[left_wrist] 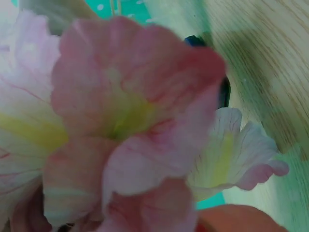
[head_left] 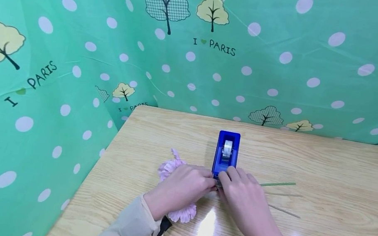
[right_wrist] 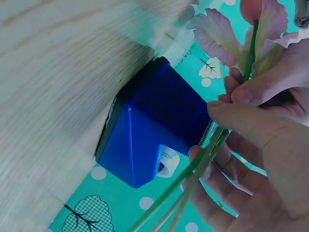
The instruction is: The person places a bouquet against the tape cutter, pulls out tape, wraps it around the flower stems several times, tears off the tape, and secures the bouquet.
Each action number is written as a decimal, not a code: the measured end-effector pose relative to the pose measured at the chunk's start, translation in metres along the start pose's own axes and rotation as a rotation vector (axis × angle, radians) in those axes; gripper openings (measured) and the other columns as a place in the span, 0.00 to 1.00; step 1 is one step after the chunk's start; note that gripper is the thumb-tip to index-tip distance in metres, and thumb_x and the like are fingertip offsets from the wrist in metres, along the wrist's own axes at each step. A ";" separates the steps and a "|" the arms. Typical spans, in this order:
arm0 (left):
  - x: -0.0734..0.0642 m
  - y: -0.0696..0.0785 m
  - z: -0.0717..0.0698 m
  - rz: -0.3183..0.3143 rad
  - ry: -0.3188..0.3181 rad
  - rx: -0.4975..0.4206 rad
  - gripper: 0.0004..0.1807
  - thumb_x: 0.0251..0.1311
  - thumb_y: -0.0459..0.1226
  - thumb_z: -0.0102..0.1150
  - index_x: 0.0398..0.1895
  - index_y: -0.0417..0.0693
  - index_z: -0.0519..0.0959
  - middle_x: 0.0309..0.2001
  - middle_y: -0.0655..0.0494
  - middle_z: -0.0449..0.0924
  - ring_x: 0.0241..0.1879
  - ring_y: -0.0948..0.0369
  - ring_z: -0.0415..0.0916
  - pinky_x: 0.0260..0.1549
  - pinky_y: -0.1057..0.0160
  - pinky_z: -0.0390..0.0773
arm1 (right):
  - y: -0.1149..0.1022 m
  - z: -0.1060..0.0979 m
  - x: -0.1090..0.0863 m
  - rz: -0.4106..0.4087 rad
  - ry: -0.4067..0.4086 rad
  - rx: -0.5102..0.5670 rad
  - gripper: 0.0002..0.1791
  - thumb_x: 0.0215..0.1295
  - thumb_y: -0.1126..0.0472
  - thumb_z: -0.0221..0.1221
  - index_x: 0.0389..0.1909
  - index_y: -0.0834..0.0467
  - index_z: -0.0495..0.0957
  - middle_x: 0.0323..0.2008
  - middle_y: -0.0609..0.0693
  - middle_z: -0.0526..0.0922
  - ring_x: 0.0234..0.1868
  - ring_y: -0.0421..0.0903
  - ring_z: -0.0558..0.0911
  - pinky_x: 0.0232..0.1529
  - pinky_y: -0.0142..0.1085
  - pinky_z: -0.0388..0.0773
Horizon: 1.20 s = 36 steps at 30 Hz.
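Several pale pink flowers (head_left: 182, 213) with yellow centres lie under and beside my left hand (head_left: 182, 187); their petals (left_wrist: 140, 92) fill most of the left wrist view. In the right wrist view the left hand (right_wrist: 285, 79) pinches the stems just below the blossoms. Close by, my right hand (head_left: 244, 199) grips the bunched stems (right_wrist: 193, 170), thumb on one side and fingers on the other. Both hands meet at the near, toothed end of a blue tape dispenser (head_left: 224, 170), which holds a roll of clear tape (head_left: 227, 148). Whether tape is on the stems cannot be made out.
Stem ends, one green (head_left: 279, 184) and two brownish, stick out to the right over the light wooden table (head_left: 349, 197). A green dotted cloth (head_left: 276, 74) with tree prints hangs behind and to the left. Bright light reflects off the table's near part.
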<state>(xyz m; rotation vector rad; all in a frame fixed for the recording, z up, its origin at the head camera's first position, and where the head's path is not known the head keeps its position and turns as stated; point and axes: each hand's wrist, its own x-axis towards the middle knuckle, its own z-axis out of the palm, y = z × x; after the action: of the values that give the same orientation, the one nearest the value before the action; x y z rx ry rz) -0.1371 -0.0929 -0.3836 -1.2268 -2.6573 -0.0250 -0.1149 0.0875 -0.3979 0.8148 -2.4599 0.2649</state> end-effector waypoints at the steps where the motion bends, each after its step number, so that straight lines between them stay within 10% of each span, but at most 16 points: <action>1: 0.000 0.000 0.000 -0.001 -0.003 0.000 0.05 0.64 0.43 0.65 0.36 0.55 0.87 0.31 0.65 0.83 0.26 0.70 0.76 0.28 0.74 0.77 | 0.000 0.000 0.000 0.004 -0.004 0.001 0.15 0.48 0.63 0.76 0.32 0.60 0.78 0.30 0.50 0.78 0.28 0.47 0.77 0.27 0.37 0.78; 36: 0.001 0.003 0.001 0.018 0.196 0.118 0.03 0.59 0.41 0.69 0.30 0.55 0.85 0.26 0.65 0.83 0.23 0.69 0.75 0.23 0.74 0.74 | -0.001 0.006 -0.003 -0.012 0.092 0.002 0.10 0.46 0.73 0.73 0.25 0.62 0.81 0.22 0.50 0.77 0.20 0.43 0.73 0.16 0.32 0.72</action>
<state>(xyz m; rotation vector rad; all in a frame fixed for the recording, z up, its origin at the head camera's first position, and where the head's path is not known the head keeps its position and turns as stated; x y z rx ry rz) -0.1358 -0.0897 -0.3842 -1.1485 -2.4427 0.0134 -0.1147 0.0860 -0.4046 0.8002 -2.3687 0.2933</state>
